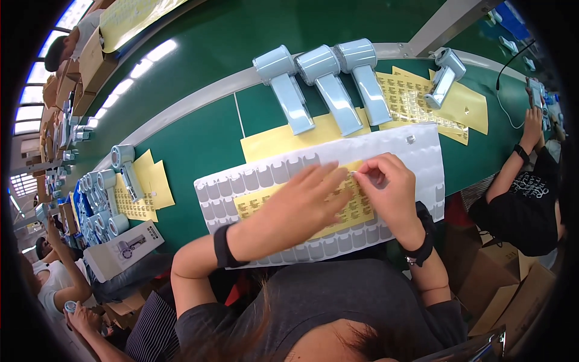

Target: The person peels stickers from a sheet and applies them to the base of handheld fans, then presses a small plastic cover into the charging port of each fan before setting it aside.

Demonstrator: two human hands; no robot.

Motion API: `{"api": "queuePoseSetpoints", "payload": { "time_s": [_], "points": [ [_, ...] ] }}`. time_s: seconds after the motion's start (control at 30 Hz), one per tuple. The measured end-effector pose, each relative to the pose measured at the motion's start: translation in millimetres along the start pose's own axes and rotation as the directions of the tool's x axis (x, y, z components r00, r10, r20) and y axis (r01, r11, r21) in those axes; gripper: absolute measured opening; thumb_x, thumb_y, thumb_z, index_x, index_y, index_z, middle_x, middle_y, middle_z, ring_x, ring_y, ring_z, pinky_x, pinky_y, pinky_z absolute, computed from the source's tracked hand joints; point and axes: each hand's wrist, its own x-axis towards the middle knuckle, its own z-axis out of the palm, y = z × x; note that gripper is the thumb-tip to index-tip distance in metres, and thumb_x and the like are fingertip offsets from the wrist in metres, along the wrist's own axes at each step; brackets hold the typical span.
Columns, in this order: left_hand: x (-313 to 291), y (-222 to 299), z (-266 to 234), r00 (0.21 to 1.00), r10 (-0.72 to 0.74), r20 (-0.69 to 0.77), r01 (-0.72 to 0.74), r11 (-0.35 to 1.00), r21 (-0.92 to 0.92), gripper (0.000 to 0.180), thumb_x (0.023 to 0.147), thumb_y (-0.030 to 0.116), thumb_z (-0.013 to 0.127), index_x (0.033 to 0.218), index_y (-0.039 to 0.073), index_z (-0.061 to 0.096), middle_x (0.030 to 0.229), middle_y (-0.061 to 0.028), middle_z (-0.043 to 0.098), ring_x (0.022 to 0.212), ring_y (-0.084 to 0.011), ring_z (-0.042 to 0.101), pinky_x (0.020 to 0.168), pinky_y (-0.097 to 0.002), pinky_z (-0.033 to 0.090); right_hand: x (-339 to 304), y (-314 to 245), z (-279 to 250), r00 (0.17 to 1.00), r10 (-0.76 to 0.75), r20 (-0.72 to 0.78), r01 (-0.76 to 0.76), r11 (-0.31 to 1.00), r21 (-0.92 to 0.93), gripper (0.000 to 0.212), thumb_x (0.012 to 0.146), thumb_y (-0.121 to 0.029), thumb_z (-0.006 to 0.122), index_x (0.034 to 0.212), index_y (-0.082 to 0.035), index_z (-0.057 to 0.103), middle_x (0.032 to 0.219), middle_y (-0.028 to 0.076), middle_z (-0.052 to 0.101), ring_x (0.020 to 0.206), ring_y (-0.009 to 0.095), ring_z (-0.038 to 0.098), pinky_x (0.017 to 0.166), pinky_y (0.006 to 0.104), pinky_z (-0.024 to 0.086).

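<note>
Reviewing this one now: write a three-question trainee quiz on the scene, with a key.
1. How many pale blue devices lie side by side directly beyond the white sheet?
2. True or false: the left hand looks more blurred than the right hand.
3. The yellow label sheet beneath the hands lies: A) under the white sheet; B) on the white sheet; C) on the floor.

Key: 1. Three; 2. True; 3. B

Yellow label sheet (360, 211) (dark print in rows), flat, atop a grey-patterned white sheet (423, 160)
</note>
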Motion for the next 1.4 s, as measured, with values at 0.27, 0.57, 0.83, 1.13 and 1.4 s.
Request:
{"api": "queuePoseSetpoints", "payload": {
  "time_s": [0.27,0.57,0.83,1.13,1.4],
  "points": [
    [-10.3,10.3,15.3,0.995,-0.094,0.016,0.094,0.995,0.043,0.057,0.079,0.02,0.074,0.134,0.014,0.058,0.151,-0.0205,0.036,0.135,-0.0359,0.042,0.107,-0.0446,0.041,8.5,-6.1,1.1,0.982,0.158,0.108,-0.16,0.987,0.012,0.011,0.079,-0.002,0.075,0.084,-0.001,0.066,0.079,0.004,0.063,0.065,0.011,0.058,0.06,0.0235,0.046],
    [-10.8,9.5,16.6,0.994,-0.109,0.02,0.107,0.991,0.075,0.057,0.079,0.02,0.074,0.134,0.016,0.058,0.152,-0.0208,0.035,0.136,-0.0356,0.04,0.107,-0.0436,0.04,9.1,-6.2,-7.4,0.966,0.181,0.186,-0.206,0.971,0.125,0.011,0.08,-0.003,0.076,0.084,0.0,0.065,0.08,0.001,0.061,0.07,0.007,0.057,0.063,0.0222,0.046],
    [-13.1,9.0,20.7,0.994,-0.109,-0.003,0.109,0.989,0.095,0.056,0.08,0.021,0.073,0.134,0.016,0.058,0.152,-0.021,0.036,0.135,-0.0358,0.041,0.107,-0.0434,0.04,19.8,-5.8,-18.7,0.963,0.153,0.22,-0.18,0.978,0.109,0.011,0.079,-0.003,0.076,0.082,0.0,0.065,0.084,0.002,0.061,0.071,0.008,0.056,0.065,0.0225,0.046],
    [-13.0,9.3,19.0,0.995,-0.101,0.009,0.099,0.989,0.108,0.056,0.08,0.021,0.073,0.133,0.016,0.058,0.152,-0.0209,0.036,0.136,-0.0361,0.04,0.108,-0.0433,0.039,15.5,-8.5,0.6,0.985,0.089,0.148,-0.068,0.988,-0.142,0.013,0.076,-0.005,0.076,0.08,-0.001,0.065,0.083,0.002,0.061,0.073,0.011,0.057,0.067,0.025,0.046],
    [-15.3,7.2,17.8,0.997,-0.074,-0.005,0.074,0.991,0.112,0.049,0.081,0.016,0.062,0.13,0.009,0.059,0.148,-0.0265,0.041,0.137,-0.0374,0.039,0.109,-0.0403,0.038,25.8,-21.0,-40.1,0.871,0.052,0.489,-0.156,0.972,0.175,0.01,0.077,-0.005,0.076,0.083,-0.004,0.068,0.084,-0.001,0.059,0.077,0.01,0.05,0.068,0.0248,0.042]
  ]
}}
